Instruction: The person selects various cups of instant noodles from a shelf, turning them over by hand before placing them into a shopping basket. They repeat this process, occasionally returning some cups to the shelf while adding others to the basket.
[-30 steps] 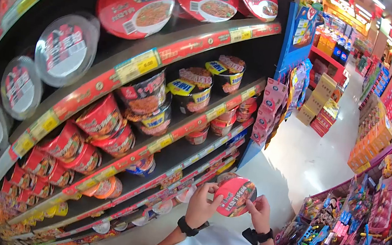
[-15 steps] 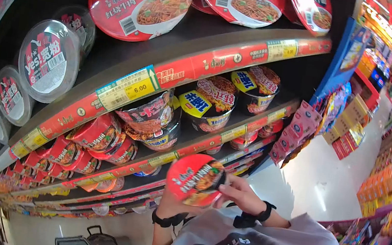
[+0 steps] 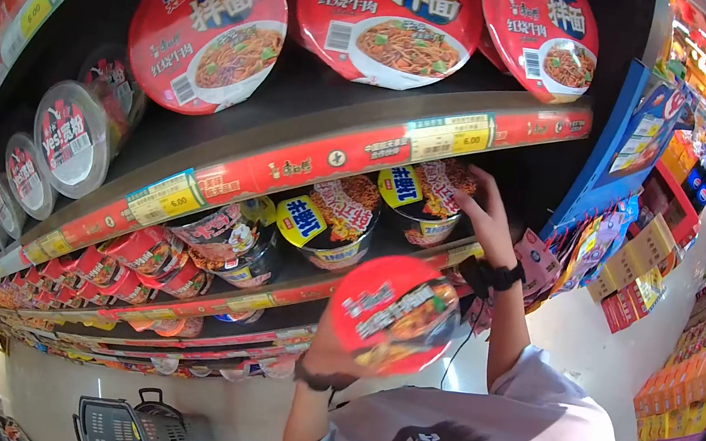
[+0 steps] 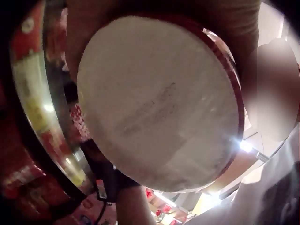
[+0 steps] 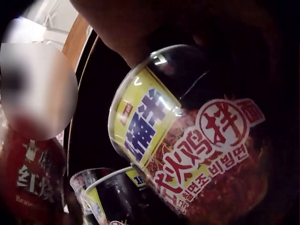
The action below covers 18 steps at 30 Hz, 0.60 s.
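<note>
A round noodle cup with a red lid (image 3: 394,315) is in my left hand (image 3: 330,351), lid facing up in the head view. Its pale base (image 4: 159,103) fills the left wrist view, the palm mostly hidden behind it. On the middle shelf, my right hand (image 3: 495,226) grips the right edge of a black noodle cup with a yellow label (image 3: 428,202), thumb on the near side and fingers over the lid. That cup (image 5: 206,145) looks tilted in the right wrist view, below the hand (image 5: 122,28). The fingertips are partly hidden.
A similar black cup (image 3: 330,222) stands to the left on the same shelf. Large red-lidded bowls (image 3: 208,32) line the shelf above its price rail (image 3: 289,167). Pink packets (image 3: 535,261) hang at the shelf's right end; grey baskets (image 3: 111,430) are on the floor.
My right hand has left the red-lidded cup and moved up to the black cup on the shelf. The red-lidded cup stays in my left hand, and the view has shifted along the shelves.
</note>
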Available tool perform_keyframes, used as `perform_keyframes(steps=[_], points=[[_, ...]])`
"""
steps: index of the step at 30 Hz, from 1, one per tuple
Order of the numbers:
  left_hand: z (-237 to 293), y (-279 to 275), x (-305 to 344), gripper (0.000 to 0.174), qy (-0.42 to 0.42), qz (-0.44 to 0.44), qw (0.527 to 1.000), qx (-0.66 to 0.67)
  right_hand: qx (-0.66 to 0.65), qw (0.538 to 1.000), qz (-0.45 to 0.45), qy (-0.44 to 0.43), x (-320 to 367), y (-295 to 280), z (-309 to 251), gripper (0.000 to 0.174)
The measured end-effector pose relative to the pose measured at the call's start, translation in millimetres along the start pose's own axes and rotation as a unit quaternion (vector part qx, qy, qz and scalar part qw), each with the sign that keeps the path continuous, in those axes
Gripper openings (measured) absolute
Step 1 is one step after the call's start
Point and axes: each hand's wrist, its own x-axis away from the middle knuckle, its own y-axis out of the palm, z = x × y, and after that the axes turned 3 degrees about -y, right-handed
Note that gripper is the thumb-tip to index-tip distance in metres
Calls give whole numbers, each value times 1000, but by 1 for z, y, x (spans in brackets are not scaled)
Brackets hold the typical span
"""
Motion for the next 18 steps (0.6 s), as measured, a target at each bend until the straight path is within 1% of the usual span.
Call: perform_keyframes(steps=[1, 2, 4, 6, 7, 9, 12, 14, 15, 17, 18], points=[[-4, 5, -16, 119, -5, -8, 1000, -27, -48, 998, -11, 29, -2, 0, 7, 57], [-10, 4, -32, 121, -29, -15, 995, -97, -96, 994, -21, 54, -6, 1, 10, 60], [-25, 2, -52, 121, -15, -10, 990, -143, -127, 989, -25, 71, -5, 1, 11, 65], [-38, -5, -60, 122, 32, -2, 980, -195, -139, 988, -50, 53, -6, 0, 14, 66], [-42, -8, -64, 122, 55, 0, 974, -221, -155, 984, -66, 59, -6, -3, 10, 68], [-42, -8, -76, 140, 54, -15, 966, -254, -166, 982, -74, 55, -7, -6, 12, 68], [-38, -1, -89, 126, 32, -15, 966, -258, -168, 981, -76, 59, -6, -11, 6, 69], [-39, 2, -99, 126, 11, -35, 977, -211, -157, 984, -66, 51, -7, -18, 7, 70], [-45, -1, -101, 127, 16, -36, 974, -224, -156, 984, -60, 53, -7, -24, 6, 71], [-52, -4, -111, 142, 43, -83, 957, -273, -156, 985, -47, 60, -4, -38, 3, 74], [-57, -5, -115, 149, 56, -106, 948, -296, -151, 986, -23, 67, -2, -42, 0, 74]])
